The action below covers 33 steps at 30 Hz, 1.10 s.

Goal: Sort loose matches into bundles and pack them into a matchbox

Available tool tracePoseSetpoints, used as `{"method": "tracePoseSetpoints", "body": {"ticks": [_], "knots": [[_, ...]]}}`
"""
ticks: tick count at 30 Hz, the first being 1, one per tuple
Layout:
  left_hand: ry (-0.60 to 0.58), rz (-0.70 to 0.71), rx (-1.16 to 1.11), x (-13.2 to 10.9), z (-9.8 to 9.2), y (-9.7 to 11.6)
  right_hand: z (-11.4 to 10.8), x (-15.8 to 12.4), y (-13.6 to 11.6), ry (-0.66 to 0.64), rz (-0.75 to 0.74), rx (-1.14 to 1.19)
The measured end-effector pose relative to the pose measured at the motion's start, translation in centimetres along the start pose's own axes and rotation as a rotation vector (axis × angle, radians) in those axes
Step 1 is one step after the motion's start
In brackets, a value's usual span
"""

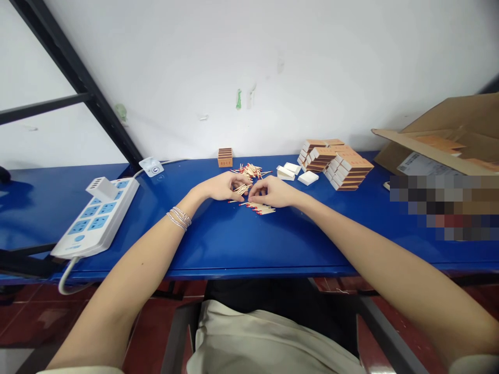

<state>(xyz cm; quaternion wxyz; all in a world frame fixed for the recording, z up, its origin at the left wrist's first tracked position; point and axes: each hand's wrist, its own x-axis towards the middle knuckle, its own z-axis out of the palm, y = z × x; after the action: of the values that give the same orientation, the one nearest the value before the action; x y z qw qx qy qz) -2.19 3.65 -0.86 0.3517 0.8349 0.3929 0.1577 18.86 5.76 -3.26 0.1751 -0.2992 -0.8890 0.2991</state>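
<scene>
Looking down across a blue steel workbench (218, 244) standing against a white wall (249, 62), with a black steel rack upright (74, 72) slanting in at the left and red floor tiles (35, 322) showing below the bench edge. Taking in, toward the right, an open cardboard carton (440, 135) holding orange-brown card pieces, and, on the left, a white power strip (95, 218) lying on the bench. Showing stacked matchboxes (335, 163) beside white inner trays (288, 172), with a single small stack of matchboxes (225, 157) standing apart near the wall.

Working at mid-bench among loose red-tipped matchsticks (249, 170), with a neat row of matches (259, 209) lying just below the hands. Pinching a small bunch of matchsticks (241, 189) in the curled fingers of the left hand (224, 187), bracelets circling that wrist. Curving the nearly closed right hand (271, 191) in against the bunch, though leaving unclear whether it is gripping any matches.

Hiding the matchstick count behind the fingers, and obscuring the bench's right end under a pixelated patch (440, 208).
</scene>
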Motion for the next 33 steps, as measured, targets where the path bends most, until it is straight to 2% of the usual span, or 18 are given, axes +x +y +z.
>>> {"method": "tracePoseSetpoints", "body": {"ticks": [11, 13, 18, 24, 27, 31, 33], "knots": [[0.045, 0.018, -0.004, 0.3, 0.4, -0.3, -1.0, -0.7, -0.7, -0.125, -0.044, -0.049], [0.068, 0.017, 0.017, 0.3, 0.4, -0.5, -1.0, -0.7, -0.7, -0.095, -0.023, -0.049], [0.069, -0.019, -0.044, 0.3, 0.3, -0.7, 0.2, 0.1, 0.2, 0.106, -0.029, -0.013], [0.073, -0.062, -0.12, 0.1, -0.2, -1.0, 2.1, 1.3, 0.9, 0.186, -0.057, -0.021], [0.091, -0.056, -0.101, 0.1, -0.3, -1.3, 1.6, 1.1, 0.6, 0.135, -0.046, -0.04], [0.122, -0.08, -0.082, 0.0, -0.2, -1.2, -0.6, 0.1, 0.0, -0.063, -0.01, -0.053], [0.118, -0.084, -0.083, 0.0, -0.1, -1.0, -1.4, -0.3, 0.0, -0.116, -0.007, -0.047]]}}
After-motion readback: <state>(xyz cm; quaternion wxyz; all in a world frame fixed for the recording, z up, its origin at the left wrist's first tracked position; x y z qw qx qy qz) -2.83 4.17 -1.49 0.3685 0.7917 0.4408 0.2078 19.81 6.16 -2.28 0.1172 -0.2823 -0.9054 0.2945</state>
